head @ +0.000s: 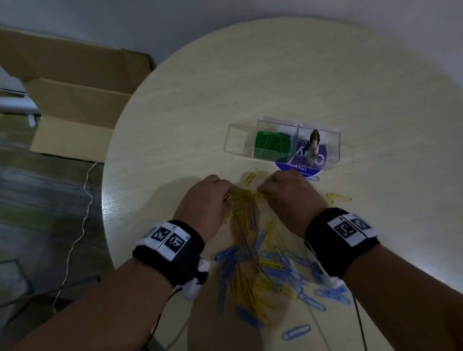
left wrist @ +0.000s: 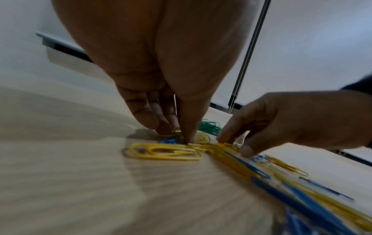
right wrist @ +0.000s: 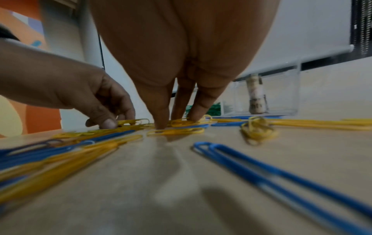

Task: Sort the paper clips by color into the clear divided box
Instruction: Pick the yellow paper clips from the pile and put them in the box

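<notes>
A round pale wood-grain bench [head: 287,76] stands against a plain white wall [head: 245,6], with an open cardboard box [head: 72,97] on the dim floor [head: 29,195] at left.

The head view looks steeply down from above onto a round table [head: 274,76], both forearms reaching in from six o'clock, a clear divided box [head: 283,143] lying toward one o'clock of the hands. The left wrist view sits almost at tabletop level behind the left hand [left wrist: 161,79], very near it, facing along its fingers; the right hand [left wrist: 292,120] enters at three o'clock. The right wrist view is as low and close — behind the right hand [right wrist: 181,55], with the left hand [right wrist: 70,90] at nine o'clock and the box [right wrist: 261,92] at two o'clock. All three share the yellow paper clips [head: 241,198] between the fingertips.
</notes>
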